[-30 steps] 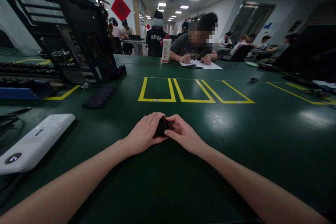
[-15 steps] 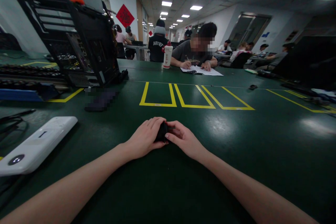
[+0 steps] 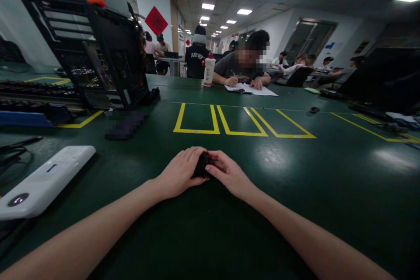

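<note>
A small black object (image 3: 201, 166), dark and roughly block-shaped, is between my two hands just above or on the green table (image 3: 210, 227); its exact kind is hidden by my fingers. My left hand (image 3: 182, 168) wraps round it from the left, fingers over the top and thumb along the near side. From the right, my right hand (image 3: 228, 173) closes on its edge, with the thumb on the near face and the curled fingers behind.
Yellow tape outlines (image 3: 197, 131) lie beyond my hands. At left are a white handheld device (image 3: 55, 179), a blurred dark flat item (image 3: 126, 126) and a black computer case (image 3: 111, 61). Across the table, a person (image 3: 241, 65) writes on papers (image 3: 259, 91) beside a white bottle (image 3: 209, 71).
Both hands stay almost in place on the black object. The right thumb has shifted very slightly to the left. The whole view has turned a touch.
</note>
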Demonstrator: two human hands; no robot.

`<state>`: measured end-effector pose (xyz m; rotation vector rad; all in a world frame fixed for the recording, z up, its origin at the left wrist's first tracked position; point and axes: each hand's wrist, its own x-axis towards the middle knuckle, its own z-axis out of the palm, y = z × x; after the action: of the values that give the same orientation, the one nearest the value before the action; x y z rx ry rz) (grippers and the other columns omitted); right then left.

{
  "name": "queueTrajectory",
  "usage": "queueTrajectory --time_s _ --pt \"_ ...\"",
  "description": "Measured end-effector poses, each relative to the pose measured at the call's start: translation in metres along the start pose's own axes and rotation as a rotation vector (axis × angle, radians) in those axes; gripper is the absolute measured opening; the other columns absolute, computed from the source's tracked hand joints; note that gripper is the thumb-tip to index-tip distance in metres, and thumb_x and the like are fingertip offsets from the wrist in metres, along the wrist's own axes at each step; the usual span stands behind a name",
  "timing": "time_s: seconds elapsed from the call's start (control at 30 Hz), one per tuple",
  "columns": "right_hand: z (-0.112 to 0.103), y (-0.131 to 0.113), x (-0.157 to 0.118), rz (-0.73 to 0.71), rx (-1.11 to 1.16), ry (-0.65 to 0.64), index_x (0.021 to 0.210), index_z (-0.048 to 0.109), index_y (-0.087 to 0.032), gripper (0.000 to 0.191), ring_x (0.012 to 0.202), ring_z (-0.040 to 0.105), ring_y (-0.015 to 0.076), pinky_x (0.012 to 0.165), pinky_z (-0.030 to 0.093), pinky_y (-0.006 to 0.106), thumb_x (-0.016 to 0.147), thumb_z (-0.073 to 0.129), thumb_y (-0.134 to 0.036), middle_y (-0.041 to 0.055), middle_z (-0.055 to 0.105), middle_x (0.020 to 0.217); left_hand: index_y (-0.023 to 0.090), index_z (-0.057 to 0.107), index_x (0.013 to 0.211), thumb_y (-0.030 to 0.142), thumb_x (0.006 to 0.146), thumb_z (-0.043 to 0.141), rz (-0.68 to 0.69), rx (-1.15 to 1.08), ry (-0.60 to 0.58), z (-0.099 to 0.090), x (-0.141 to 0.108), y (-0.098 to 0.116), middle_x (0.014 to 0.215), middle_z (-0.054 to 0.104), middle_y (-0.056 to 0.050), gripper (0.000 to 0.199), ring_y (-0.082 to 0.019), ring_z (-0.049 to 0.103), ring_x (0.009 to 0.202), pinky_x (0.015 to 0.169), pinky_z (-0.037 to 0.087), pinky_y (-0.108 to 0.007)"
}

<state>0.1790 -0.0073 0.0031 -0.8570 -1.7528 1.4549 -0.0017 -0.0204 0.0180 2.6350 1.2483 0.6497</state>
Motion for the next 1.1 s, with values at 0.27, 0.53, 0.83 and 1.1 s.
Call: queueTrajectory --time_s 0.27,0.53,0.83,1.1 --pt "-0.0011 -0.0018 -0.001 -0.049 0.042 -0.026 0.095 0.048 -0.022 0.017 0.089 0.058 0.0144 0.076 0.05 0.03 0.079 0.054 -0.022 0.0 0.055 0.092 0.017 0.031 0.119 0.034 0.075 0.06 0.005 0.027 0.018 0.0064 0.0003 -0.0032 0.118 0.046 -0.011 0.055 -0.024 0.046 0.106 0.091 0.038 -0.041" --pt "-0.0006 -0.0039 -0.001 -0.024 -0.003 -0.024 0.104 0.046 -0.023 0.026 0.101 0.054 0.0165 0.086 0.047 0.034 0.08 0.053 -0.019 0.0024 0.052 0.105 0.018 0.031 0.12 0.037 0.076 0.058 0.003 0.01 0.008 0.0054 -0.001 -0.0037 0.118 0.046 -0.009 0.055 -0.023 0.046 0.107 0.093 0.037 -0.04" --pt "-0.0005 -0.0008 -0.0009 -0.041 -0.007 -0.019 0.094 0.046 -0.023 0.015 0.082 0.06 0.0138 0.072 0.051 0.031 0.08 0.053 -0.023 -0.0001 0.054 0.089 0.018 0.03 0.12 0.036 0.076 0.059 0.012 0.02 0.024 0.0059 -0.0004 -0.0044 0.117 0.046 -0.01 0.056 -0.023 0.047 0.105 0.09 0.039 -0.04" --pt "-0.0026 -0.004 -0.0017 -0.023 -0.003 -0.068 0.105 0.045 -0.023 0.029 0.101 0.054 0.0161 0.088 0.046 0.036 0.078 0.055 -0.018 0.0022 0.052 0.105 0.02 0.031 0.119 0.034 0.074 0.06 0.017 0.001 0.037 0.0084 -0.0005 -0.0069 0.116 0.047 -0.009 0.056 -0.024 0.048 0.105 0.09 0.039 -0.042"
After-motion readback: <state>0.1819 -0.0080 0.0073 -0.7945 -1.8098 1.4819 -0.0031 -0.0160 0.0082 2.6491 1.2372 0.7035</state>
